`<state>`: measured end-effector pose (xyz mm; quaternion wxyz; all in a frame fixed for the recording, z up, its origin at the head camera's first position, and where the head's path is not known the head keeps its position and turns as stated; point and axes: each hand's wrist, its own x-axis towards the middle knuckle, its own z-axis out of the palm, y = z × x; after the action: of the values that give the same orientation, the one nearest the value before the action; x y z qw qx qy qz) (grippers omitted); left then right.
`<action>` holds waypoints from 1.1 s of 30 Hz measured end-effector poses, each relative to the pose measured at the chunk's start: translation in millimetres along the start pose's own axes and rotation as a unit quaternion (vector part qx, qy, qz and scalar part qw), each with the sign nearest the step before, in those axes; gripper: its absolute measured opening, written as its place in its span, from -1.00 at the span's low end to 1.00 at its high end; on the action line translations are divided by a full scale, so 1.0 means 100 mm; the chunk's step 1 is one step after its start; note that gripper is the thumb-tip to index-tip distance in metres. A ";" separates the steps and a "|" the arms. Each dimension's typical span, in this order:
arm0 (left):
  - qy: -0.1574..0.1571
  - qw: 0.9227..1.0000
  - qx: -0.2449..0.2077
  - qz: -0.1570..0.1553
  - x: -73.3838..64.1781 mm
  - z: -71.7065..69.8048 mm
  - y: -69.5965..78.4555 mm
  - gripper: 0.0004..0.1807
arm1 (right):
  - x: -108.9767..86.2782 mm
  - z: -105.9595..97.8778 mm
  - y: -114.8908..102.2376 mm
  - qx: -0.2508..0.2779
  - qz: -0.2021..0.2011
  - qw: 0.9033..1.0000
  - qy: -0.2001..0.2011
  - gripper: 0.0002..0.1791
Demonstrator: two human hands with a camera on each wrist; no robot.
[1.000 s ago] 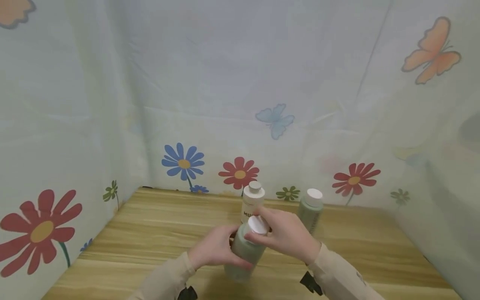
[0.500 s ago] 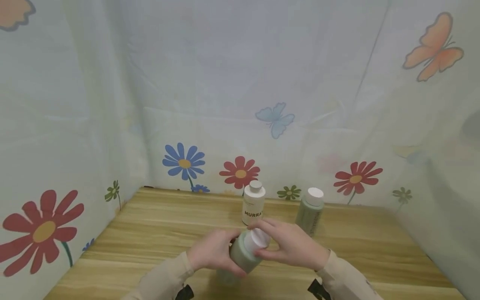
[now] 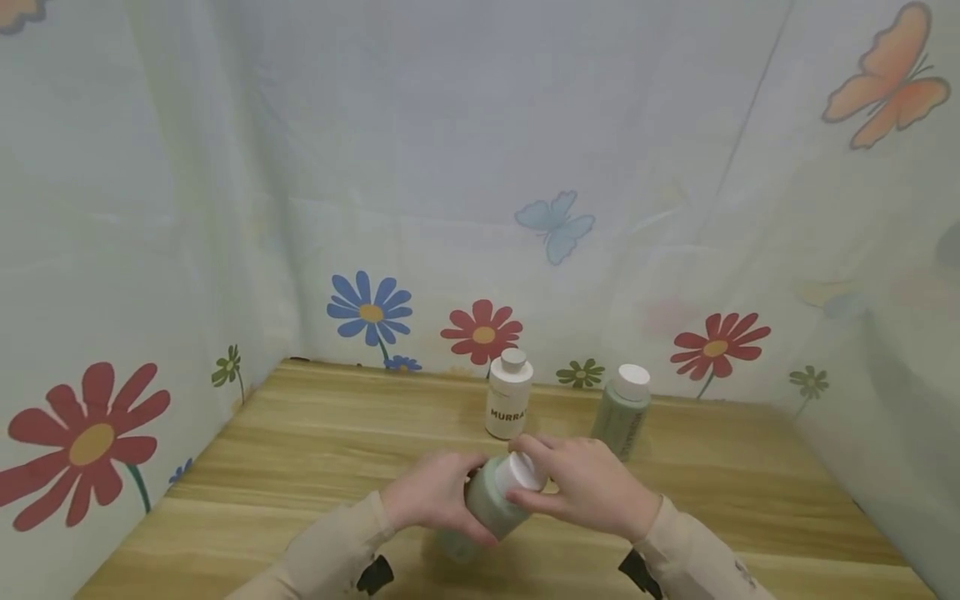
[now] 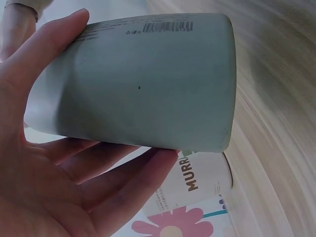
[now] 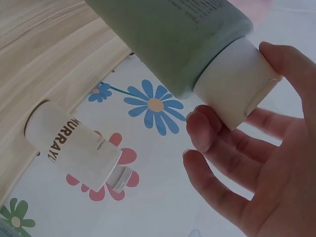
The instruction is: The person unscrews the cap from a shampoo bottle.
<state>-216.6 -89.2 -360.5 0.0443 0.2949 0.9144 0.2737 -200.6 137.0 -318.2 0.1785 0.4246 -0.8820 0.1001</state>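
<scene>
A green bottle [image 3: 491, 502] with a white cap [image 3: 521, 473] is tilted, its cap end up and to the right. My left hand [image 3: 435, 497] holds the bottle's body, thumb on one side and fingers on the other. With thumb and fingers, my right hand [image 3: 588, 487] grips the white cap. In the left wrist view the bottle's back [image 4: 148, 84] shows a barcode and small print, and its base is off the table. The right wrist view shows the cap [image 5: 237, 81] seated on the bottle.
A white bottle [image 3: 509, 398] lettered "MURRAY" stands upright behind my hands. To its right stands another green bottle [image 3: 622, 412] with a white cap. The wooden table [image 3: 337, 433] meets a flower-print curtain [image 3: 420, 208] at the back and sides.
The held bottle has tipped further over to the right, from nearly upright. Both hands have stayed on it, the right on the cap. The view has dipped slightly.
</scene>
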 end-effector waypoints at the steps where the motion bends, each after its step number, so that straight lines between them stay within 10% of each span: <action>1: 0.000 1.000 -0.001 -0.001 0.00 -0.01 0.00 -0.28 | 0.00 -0.01 0.00 0.002 -0.005 1.000 -0.004 -0.58; 11: 0.000 1.000 0.000 0.003 -0.05 0.01 -0.01 -0.29 | -0.02 0.00 0.06 0.022 -0.095 0.995 -0.026 -0.53; 21: 0.002 1.000 -0.007 -0.005 -0.04 -0.02 0.00 -0.24 | 0.00 -0.02 0.04 0.060 0.063 0.995 -0.048 -0.42; 33: 0.002 1.000 -0.001 0.005 -0.06 -0.01 0.01 -0.29 | -0.01 -0.02 0.04 0.067 0.005 0.997 -0.045 -0.60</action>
<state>-211.4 -92.3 -359.7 0.0411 0.2992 0.9125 0.2760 -202.6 140.3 -317.3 0.1093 0.4348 -0.8827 0.1409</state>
